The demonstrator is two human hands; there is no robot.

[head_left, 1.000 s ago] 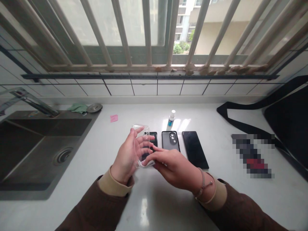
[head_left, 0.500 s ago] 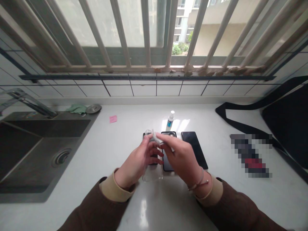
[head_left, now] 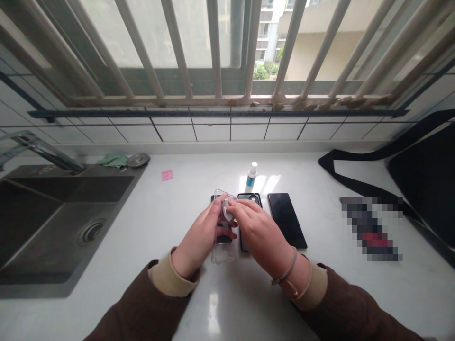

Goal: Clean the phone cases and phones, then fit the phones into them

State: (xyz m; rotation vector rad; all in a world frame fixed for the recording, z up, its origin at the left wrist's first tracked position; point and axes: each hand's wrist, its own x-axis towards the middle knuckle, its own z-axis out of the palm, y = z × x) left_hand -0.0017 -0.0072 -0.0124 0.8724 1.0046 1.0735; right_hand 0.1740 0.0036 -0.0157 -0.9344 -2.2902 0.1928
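Clear phone case (head_left: 223, 255) was clamped in L hand (head_left: 195, 237) above the counter (head_left: 135, 255), thumb on its edge & fingers behind. R hand (head_left: 261, 234), fingers pinched on white wipe (head_left: 228, 214), had moved it from the case's near end to nr the far end w/in a sec., so rubbing had apparently reached there. Black case (head_left: 244, 243) & dark phone (head_left: 287, 220) lay to R; spray bottle (head_left: 251, 176) stood behind.

Daylight from window (head_left: 156, 33), counter (head_left: 213, 312) glare, stretched edges
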